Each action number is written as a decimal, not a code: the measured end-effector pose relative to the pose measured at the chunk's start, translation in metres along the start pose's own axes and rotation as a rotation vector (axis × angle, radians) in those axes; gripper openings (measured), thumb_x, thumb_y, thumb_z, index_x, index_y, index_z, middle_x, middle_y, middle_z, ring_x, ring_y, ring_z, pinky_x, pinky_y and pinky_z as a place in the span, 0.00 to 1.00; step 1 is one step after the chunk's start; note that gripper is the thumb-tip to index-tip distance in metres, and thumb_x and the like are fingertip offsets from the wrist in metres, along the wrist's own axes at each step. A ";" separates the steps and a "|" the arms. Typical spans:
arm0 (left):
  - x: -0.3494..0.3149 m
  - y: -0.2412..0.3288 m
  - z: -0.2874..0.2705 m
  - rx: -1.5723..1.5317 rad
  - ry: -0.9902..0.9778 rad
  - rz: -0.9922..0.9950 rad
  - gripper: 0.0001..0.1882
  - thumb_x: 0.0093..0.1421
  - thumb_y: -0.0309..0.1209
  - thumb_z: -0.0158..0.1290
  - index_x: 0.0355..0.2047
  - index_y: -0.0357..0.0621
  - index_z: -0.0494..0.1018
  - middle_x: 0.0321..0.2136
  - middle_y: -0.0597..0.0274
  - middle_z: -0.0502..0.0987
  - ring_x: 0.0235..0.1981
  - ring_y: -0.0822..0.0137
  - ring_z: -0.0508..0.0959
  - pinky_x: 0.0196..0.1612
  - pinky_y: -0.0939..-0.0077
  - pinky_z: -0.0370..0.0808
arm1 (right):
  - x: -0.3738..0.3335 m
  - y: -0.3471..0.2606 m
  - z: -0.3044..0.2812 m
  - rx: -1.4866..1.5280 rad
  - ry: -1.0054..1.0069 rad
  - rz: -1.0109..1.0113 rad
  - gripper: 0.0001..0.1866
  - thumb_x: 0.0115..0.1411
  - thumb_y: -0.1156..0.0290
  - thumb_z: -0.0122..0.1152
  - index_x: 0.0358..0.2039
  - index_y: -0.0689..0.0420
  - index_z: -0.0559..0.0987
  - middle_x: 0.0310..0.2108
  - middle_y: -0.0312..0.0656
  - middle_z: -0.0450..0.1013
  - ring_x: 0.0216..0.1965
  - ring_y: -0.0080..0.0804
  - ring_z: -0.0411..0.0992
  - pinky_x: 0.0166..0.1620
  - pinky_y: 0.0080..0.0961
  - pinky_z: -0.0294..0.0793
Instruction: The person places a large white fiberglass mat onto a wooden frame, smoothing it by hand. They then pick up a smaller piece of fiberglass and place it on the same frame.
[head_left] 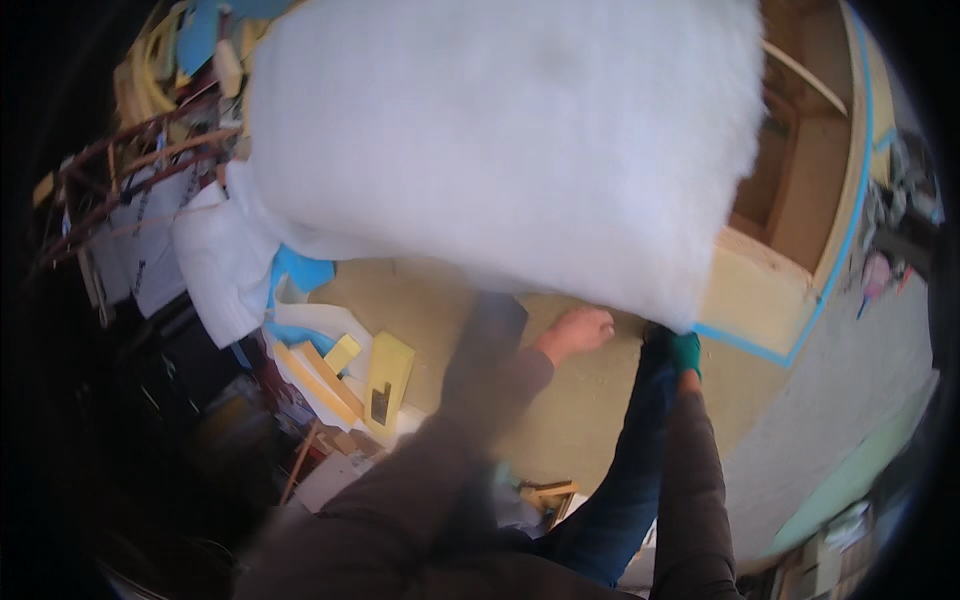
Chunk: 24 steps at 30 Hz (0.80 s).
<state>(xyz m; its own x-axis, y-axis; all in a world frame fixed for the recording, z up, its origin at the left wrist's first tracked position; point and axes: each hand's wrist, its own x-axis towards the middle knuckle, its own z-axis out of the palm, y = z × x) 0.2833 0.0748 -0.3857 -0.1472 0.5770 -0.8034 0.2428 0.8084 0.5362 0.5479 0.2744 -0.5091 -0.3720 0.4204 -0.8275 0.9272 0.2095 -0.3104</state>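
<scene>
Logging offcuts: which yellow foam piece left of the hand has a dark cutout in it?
The flat rectangular yellow foam piece, nearest the left hand. It has a dark slot near its lower end; the narrow yellow strips beside it are plain.

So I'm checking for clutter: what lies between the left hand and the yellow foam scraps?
Only bare tan tabletop between left hand and yellow foam scraps, in the head view.

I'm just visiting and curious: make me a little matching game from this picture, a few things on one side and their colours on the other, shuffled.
Things:
1. big fluffy batting sheet
2. foam block lying at lower left
3. edge strip along the curved panel
4. sleeve cuff by the right hand

Colours:
A. teal green
B. white
C. blue
D. pale yellow

Pairs: 1-B, 2-D, 3-C, 4-A
</scene>
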 end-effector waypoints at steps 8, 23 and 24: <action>-0.125 -0.088 -0.085 -0.382 0.132 0.084 0.17 0.70 0.40 0.55 0.51 0.44 0.83 0.49 0.52 0.86 0.51 0.47 0.84 0.55 0.53 0.80 | -0.203 0.060 -0.074 0.344 0.374 0.320 0.27 0.69 0.66 0.64 0.64 0.64 0.73 0.57 0.46 0.75 0.53 0.40 0.74 0.53 0.39 0.76; -0.654 -0.546 -0.129 -0.516 0.493 -0.556 0.12 0.67 0.32 0.57 0.42 0.34 0.81 0.34 0.56 0.84 0.33 0.63 0.85 0.39 0.66 0.83 | -0.263 -0.496 0.063 0.839 -0.168 -0.593 0.21 0.78 0.60 0.59 0.65 0.58 0.79 0.58 0.38 0.80 0.56 0.32 0.80 0.59 0.32 0.76; -0.682 -0.558 -0.118 -0.658 0.474 -0.557 0.12 0.66 0.31 0.58 0.43 0.34 0.82 0.34 0.56 0.85 0.33 0.62 0.85 0.39 0.66 0.84 | -0.282 -0.512 0.078 0.800 -0.125 -0.524 0.21 0.78 0.61 0.59 0.64 0.58 0.79 0.57 0.38 0.80 0.55 0.31 0.80 0.59 0.31 0.76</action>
<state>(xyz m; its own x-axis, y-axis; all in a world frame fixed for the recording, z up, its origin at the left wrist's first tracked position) 0.1352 -0.7565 -0.1062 -0.4828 -0.0358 -0.8750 -0.5392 0.7994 0.2648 0.1819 -0.0208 -0.1533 -0.7828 0.3376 -0.5226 0.4168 -0.3390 -0.8434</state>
